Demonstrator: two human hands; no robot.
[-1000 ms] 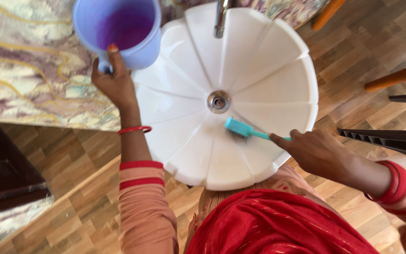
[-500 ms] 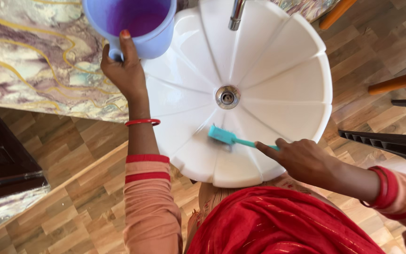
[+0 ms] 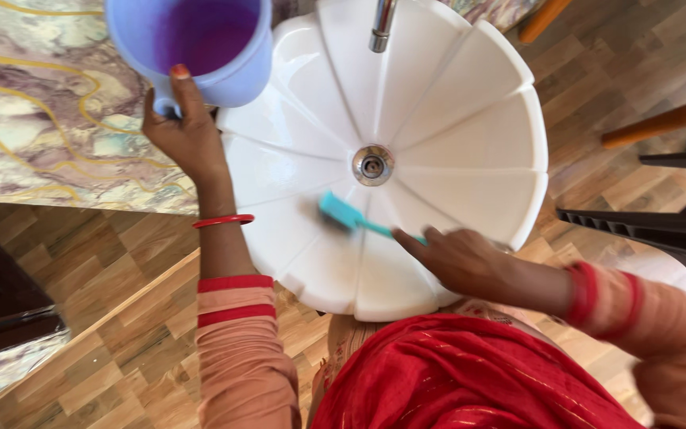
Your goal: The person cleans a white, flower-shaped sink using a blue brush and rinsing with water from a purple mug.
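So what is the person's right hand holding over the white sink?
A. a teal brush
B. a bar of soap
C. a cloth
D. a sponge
A: the right hand grips a teal brush by its handle, with the brush head down on the inner wall of the white sink.

Mug (image 3: 200,44) rim and tap (image 3: 380,28) cut off by top edge; brush (image 3: 343,214) handle hidden inside right hand (image 3: 458,258), bristles unseen beneath the head; right sleeve (image 3: 660,318) blurred.
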